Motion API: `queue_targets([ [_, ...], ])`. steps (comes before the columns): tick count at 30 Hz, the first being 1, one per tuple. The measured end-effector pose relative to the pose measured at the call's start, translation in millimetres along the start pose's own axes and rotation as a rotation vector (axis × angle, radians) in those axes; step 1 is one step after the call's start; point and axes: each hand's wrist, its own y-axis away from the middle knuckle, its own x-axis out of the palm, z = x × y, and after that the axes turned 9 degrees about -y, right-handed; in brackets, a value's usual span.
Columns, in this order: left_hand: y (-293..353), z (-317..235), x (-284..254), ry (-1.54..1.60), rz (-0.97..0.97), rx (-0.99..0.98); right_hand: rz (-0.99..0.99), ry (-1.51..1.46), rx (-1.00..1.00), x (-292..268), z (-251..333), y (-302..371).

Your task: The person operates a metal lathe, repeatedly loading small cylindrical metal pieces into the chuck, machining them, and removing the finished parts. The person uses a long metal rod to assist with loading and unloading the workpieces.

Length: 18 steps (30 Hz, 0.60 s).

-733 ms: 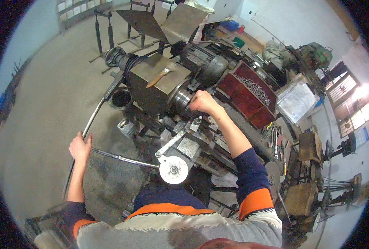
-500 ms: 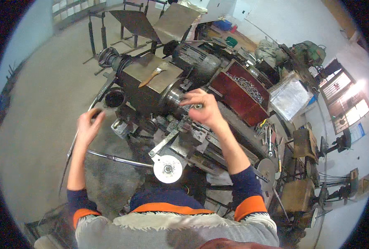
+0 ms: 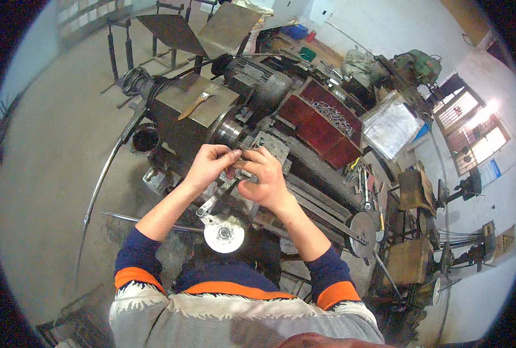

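Observation:
My left hand (image 3: pixel 210 166) and my right hand (image 3: pixel 265 178) meet fingertip to fingertip over the tool slide of a metal lathe. Thumb and fingers of each are pinched together; whatever lies between them is too small and covered to make out. Just beyond them is the lathe's shiny round chuck (image 3: pixel 230 131), at the end of the boxy headstock (image 3: pixel 174 113). Below my hands sits a pale round handwheel (image 3: pixel 224 234) with a metal crank arm (image 3: pixel 210 204). A wooden-handled brush (image 3: pixel 194 107) lies on top of the headstock.
A dark red bin (image 3: pixel 304 124) of small metal pieces stands behind the lathe bed, beside a silvery sheet-covered box (image 3: pixel 392 126). Wrenches (image 3: pixel 366 188) lie to the right. A motor (image 3: pixel 258 81) sits behind the headstock. A long metal bar (image 3: pixel 148 223) juts out left of the handwheel.
My left hand has come in from the left to meet my right hand. The right hand has moved down and slightly left from beside the chuck; a small round metal piece showed at it earlier.

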Motion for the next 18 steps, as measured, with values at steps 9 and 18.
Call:
queue_targets([
  [9,7,-23,-40,-0.609,0.141,0.121,0.265,-0.183,0.019,-2,-23,-20],
  [18,99,-42,-206,-1.706,-0.306,-0.244,0.455,0.160,0.560,12,-124,-38],
])
